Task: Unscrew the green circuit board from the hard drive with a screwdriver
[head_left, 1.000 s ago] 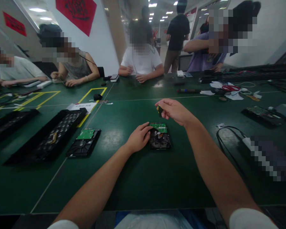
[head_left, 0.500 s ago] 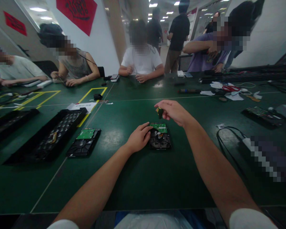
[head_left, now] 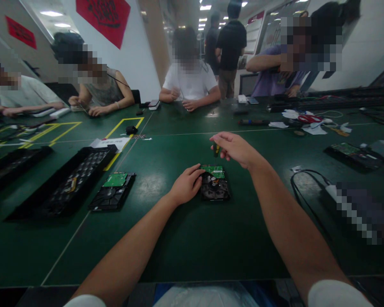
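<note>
A hard drive (head_left: 214, 183) with a green circuit board on top lies on the green table (head_left: 185, 238) straight in front of me. My left hand (head_left: 186, 185) rests against its left edge, fingers curled on the drive. My right hand (head_left: 233, 148) hovers just above the drive's far end, pinching the dark handle of a small screwdriver (head_left: 216, 149) with a yellow mark, held upright over the board.
A second hard drive (head_left: 113, 191) and a long black tray (head_left: 67, 181) lie to the left. A black cable and power strip (head_left: 310, 181) sit at the right. Several people sit or stand around the far side of the table.
My right hand has shifted slightly while turning the screwdriver in its fingers. The left hand and drive have stayed put. People standing in the background have moved.
</note>
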Demonstrator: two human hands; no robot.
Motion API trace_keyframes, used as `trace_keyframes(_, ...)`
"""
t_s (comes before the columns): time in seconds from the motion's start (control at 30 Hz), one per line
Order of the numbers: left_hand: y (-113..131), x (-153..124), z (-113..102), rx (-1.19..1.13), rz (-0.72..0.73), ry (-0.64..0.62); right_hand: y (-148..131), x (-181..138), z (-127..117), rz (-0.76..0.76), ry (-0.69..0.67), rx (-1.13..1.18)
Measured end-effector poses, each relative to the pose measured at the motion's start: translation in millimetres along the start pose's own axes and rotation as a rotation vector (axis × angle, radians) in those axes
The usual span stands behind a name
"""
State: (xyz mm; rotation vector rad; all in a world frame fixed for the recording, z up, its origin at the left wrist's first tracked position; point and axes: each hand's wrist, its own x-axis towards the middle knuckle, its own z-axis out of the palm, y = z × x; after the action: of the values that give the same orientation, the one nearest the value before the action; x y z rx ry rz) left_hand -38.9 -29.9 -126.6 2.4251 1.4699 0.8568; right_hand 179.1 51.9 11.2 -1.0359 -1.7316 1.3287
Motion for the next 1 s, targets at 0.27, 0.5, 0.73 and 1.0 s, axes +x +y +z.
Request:
trace_keyframes(0.27, -0.5, 0.4, 0.1, 0.000, -0.004, -0.001, 4.8, 2.4, -9.7, -0.009, 0.122, -0.199)
trace_keyframes(0.5, 0.1, 0.2, -0.1, 0.002, 0.001, 0.005, 0.4, 1.8, -1.9, 0.034, 0.029, -0.070)
trace_keyframes(0.73, 1.0, 0.1, -0.7, 0.002, 0.002, 0.005, -2.1, -3.2, -0.8, 0.079, -0.171, 0.115)
trace_keyframes(1.0, 1.0, 0.5, -1.7, 0.001, 0.000, -0.008, -0.2, -1.9, 3.4, 0.152, -0.135, 0.346)
